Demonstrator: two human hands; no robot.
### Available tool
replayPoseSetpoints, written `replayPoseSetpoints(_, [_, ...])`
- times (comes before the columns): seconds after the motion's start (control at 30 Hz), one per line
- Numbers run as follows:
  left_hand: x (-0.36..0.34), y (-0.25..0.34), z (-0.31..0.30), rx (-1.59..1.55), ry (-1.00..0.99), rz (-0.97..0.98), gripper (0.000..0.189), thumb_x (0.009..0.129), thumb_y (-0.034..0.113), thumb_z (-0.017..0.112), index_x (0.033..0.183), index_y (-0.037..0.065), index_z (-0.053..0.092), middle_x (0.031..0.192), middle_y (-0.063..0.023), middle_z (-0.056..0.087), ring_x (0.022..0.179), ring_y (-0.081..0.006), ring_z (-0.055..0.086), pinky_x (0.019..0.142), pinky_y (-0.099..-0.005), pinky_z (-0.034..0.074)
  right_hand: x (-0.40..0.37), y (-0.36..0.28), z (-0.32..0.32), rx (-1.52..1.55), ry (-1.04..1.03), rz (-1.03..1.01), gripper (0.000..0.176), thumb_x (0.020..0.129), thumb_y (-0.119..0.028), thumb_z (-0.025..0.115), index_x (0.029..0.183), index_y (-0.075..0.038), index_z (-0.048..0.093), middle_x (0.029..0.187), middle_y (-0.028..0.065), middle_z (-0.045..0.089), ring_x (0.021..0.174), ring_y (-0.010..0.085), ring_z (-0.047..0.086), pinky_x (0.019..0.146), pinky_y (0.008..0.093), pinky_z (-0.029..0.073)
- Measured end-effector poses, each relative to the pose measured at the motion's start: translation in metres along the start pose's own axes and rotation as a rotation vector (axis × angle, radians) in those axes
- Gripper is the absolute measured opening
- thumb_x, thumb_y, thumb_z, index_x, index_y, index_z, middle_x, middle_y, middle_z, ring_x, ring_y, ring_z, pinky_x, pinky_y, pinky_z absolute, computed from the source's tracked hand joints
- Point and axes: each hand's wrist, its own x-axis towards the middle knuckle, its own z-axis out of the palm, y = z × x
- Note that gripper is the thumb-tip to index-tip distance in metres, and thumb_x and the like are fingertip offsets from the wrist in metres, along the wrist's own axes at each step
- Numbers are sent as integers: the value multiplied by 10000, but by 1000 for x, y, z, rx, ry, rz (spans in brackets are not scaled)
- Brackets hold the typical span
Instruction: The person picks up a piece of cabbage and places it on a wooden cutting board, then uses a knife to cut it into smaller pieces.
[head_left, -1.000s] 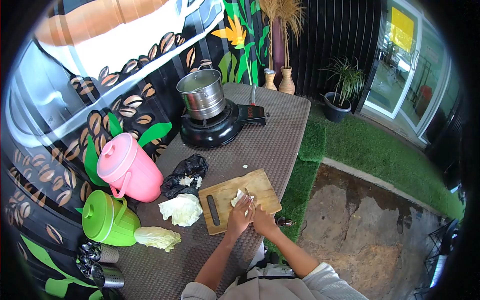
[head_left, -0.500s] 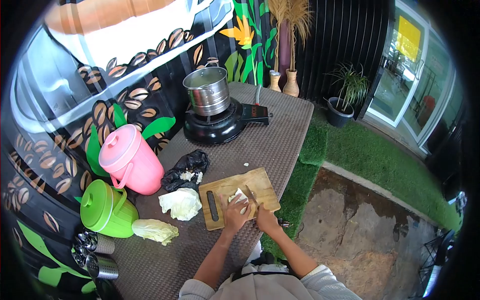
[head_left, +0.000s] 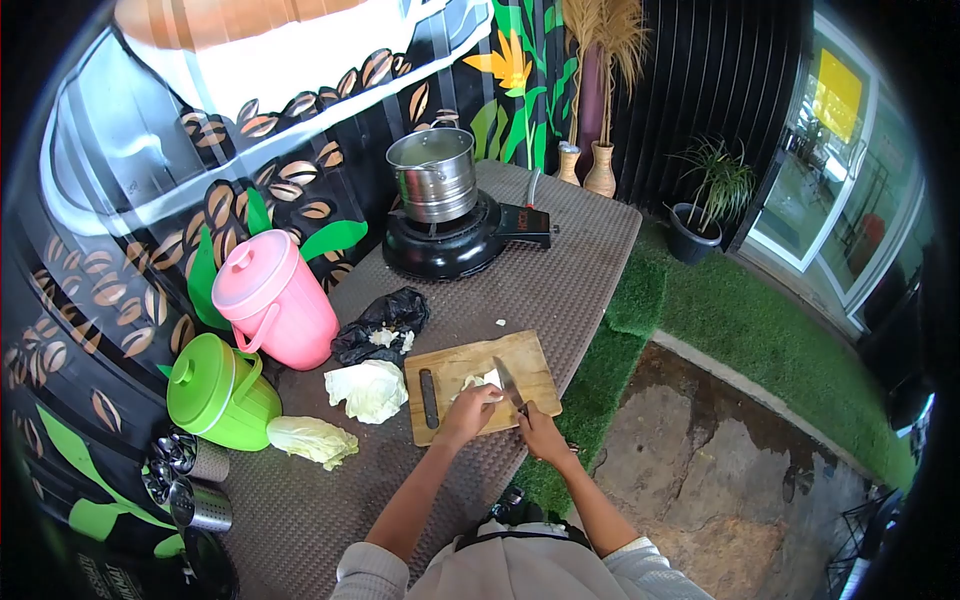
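My right hand (head_left: 541,434) is wrapped round the handle of a knife (head_left: 509,384), its blade pointing away from me over the wooden cutting board (head_left: 540,372). Left of the blade, my left hand (head_left: 470,412) has its fingers drawn together at a small pale piece of cabbage (head_left: 490,379). The fingers partly cover that piece. A larger wad of cabbage leaves (head_left: 368,391) lies on the table just left of the board. Another cabbage leaf (head_left: 312,441) rests closer to the green jug.
A steel pot (head_left: 434,178) stands on a black portable stove (head_left: 445,245) at the back. Along the wall are a pink jug (head_left: 275,300), a green jug (head_left: 222,392) and metal utensil holders (head_left: 205,507). A black plastic bag (head_left: 385,322) sits behind the cabbage. The table's right edge (head_left: 590,335) runs close by.
My left hand's fingers have gone from spread over the cabbage piece to closed together at it. The knife has come slightly away to the right. The whole view has shifted a little.
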Motion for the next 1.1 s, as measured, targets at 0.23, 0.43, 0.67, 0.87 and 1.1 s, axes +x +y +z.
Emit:
replayPoseSetpoints(0.23, [-5,-6,-10,325,207,236,340,808,174,657,1142,118,624,1181,-108,594,1197,-281,478,1040,-513,264,-13,-17,7,-192,126,55,239,902,-205,489,944,28,452,719,312,581,709,481,591,627,533,485])
replayPoseSetpoints(0.43, [-16,-25,10,309,167,-48,557,811,334,668,1282,76,518,1322,-112,495,1282,-283,389,1095,-493,189,-25,-45,15,-418,33,36,247,899,-238,509,938,2,464,688,240,615,615,410,627,564,479,523])
replayPoseSetpoints(0.67, [-21,-40,17,29,409,84,529,787,198,710,1246,14,520,1245,-197,520,1195,-313,474,976,-378,395,-29,-30,14,-495,-17,39,225,926,-232,477,957,-12,439,661,223,610,605,405,619,542,484,508])
replayPoseSetpoints(0.87, [-10,-28,13,37,546,-142,313,752,134,727,1030,15,648,945,-153,596,857,-285,569,757,-362,456,-25,-33,11,-502,-71,16,219,931,-230,464,960,-15,433,659,229,607,617,409,619,536,485,505])
replayPoseSetpoints(1.1, [-13,-42,22,12,575,-140,202,733,120,718,901,14,681,848,-132,581,805,-299,546,732,-379,438,-21,-35,25,-617,-29,-75,172,896,-177,473,923,-12,431,655,214,614,621,391,630,531,474,511])
